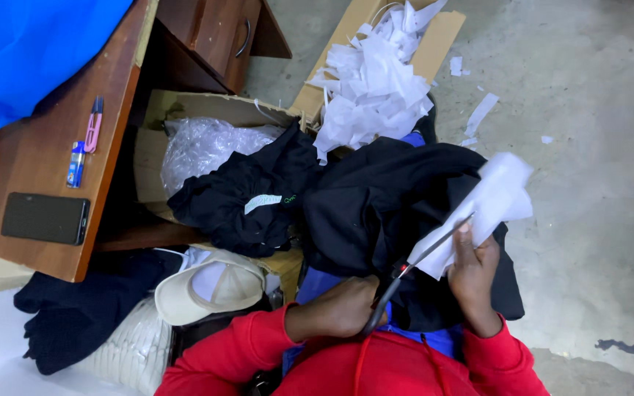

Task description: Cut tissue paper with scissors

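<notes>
A desk (38,147) fills the upper left of the frame, with a phone (45,218) and a clipper (94,125) on it. Right of it, a box (163,139) holds a garment (243,191). At top centre, scraps (372,81) fill another box (442,37). A cap (210,290) lies lower left of centre.

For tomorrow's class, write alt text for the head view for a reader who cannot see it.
A person in red sleeves cuts white fabric with scissors, left hand on the handles, right hand holding the fabric over a black garment. A cardboard box of white scraps stands beyond.
</notes>
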